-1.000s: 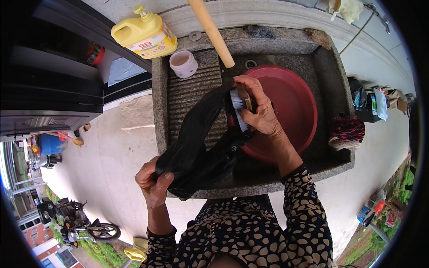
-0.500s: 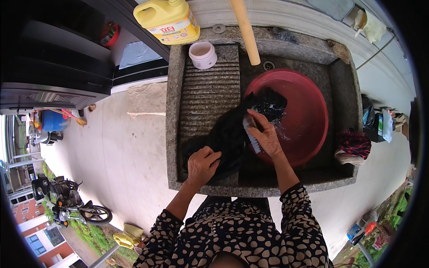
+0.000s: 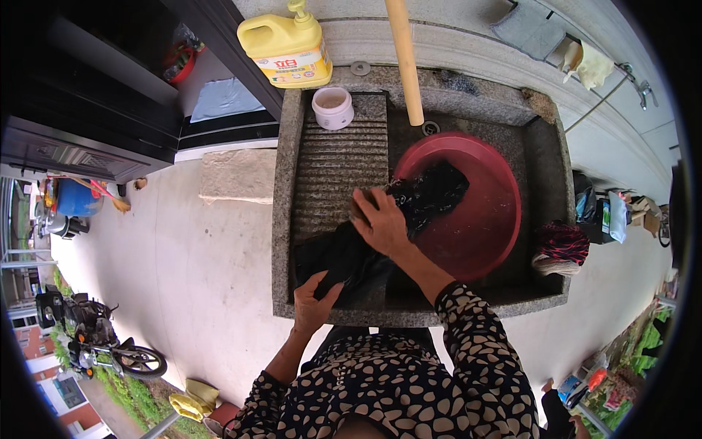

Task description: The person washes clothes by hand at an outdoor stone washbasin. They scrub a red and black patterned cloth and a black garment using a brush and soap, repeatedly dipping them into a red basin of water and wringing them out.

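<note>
A wet black garment [image 3: 380, 234] lies across the ribbed washboard [image 3: 338, 175] of a stone sink [image 3: 285, 219], its far end hanging into a red plastic basin [image 3: 490, 212]. My right hand [image 3: 379, 219] presses down on the garment's middle, and something pale under its fingers is hidden. My left hand [image 3: 314, 304] grips the garment's near end at the sink's front edge.
A yellow detergent jug [image 3: 289, 47] and a small white cup [image 3: 333, 107] stand at the back of the sink. A wooden pole [image 3: 404, 58] slants over the basin. A red-and-black bundle [image 3: 559, 245] sits at the sink's right corner. A motorbike [image 3: 88, 336] is parked far left.
The garment, held up a second ago, now lies flat on the washboard. My right hand has slid left from the basin onto the board. My left hand has moved back to the near end.
</note>
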`<control>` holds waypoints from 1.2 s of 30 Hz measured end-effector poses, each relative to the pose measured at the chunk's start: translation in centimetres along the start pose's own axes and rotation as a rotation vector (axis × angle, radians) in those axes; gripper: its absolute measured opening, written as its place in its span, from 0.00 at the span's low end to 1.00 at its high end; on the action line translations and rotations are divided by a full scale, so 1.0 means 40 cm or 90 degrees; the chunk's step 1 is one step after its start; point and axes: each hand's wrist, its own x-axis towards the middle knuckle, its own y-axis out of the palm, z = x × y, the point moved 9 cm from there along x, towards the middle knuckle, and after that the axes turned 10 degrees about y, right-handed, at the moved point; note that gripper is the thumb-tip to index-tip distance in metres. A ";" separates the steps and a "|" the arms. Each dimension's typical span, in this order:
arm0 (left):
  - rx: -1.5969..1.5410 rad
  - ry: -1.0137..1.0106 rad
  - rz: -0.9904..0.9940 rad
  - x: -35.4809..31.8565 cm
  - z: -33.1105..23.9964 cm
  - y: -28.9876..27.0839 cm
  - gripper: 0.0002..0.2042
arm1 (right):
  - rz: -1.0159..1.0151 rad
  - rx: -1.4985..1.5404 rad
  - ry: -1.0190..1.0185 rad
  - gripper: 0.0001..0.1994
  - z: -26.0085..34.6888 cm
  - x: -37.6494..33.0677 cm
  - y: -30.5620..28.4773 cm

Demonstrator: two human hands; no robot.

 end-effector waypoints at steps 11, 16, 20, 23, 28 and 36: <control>-0.197 -0.160 -0.017 -0.014 0.060 -0.063 0.09 | -0.055 -0.304 0.363 0.26 -0.413 -0.129 -0.118; -0.231 -0.188 -0.039 -0.006 0.059 -0.058 0.10 | -0.006 -0.398 0.389 0.16 -0.510 -0.175 -0.156; -0.158 -0.196 0.032 0.019 0.028 -0.024 0.09 | -0.001 0.025 0.383 0.14 -0.497 -0.029 -0.001; -0.092 -0.155 0.060 0.035 0.013 -0.016 0.09 | 0.182 -0.042 0.376 0.15 -0.495 -0.048 0.132; 0.104 0.137 -0.026 0.133 -0.119 -0.076 0.10 | 0.049 0.155 0.437 0.10 -0.648 -0.097 -0.029; -0.151 0.119 -0.128 0.287 -0.189 -0.048 0.08 | -0.149 0.236 0.323 0.10 -0.531 0.071 -0.443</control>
